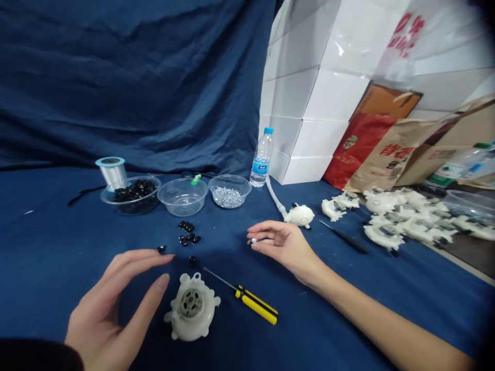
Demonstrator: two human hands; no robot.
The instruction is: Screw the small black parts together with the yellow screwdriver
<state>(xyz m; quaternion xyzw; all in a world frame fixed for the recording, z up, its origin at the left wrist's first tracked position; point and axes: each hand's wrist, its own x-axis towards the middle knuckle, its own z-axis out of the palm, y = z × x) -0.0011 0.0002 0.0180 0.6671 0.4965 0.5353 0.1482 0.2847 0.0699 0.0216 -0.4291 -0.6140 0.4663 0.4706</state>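
A dark blue cloth hangs at the back, and blue fabric covers the work surface. White boxes are stacked behind on the right, with a red and tan paper bag in front of them. A water bottle stands upright near the boxes.

The left hand is spread, its thumb well apart from the fingers, with nothing between them. A small black piece lies at its fingertips, though I cannot tell whether they touch it. Just beside that hand, the pale housing rests on the fabric, with a round metal motor set in its middle.

The right hand pinches a small shiny piece between thumb and fingertips; it looks like a screw, but is too small to be sure. A yellow-handled screwdriver lies between the two hands, its tip near the housing.

Beyond the hands, more black pieces lie loose in front of three clear bowls, the rightmost bowl holding silver screws. Pale plastic parts are heaped on the right.
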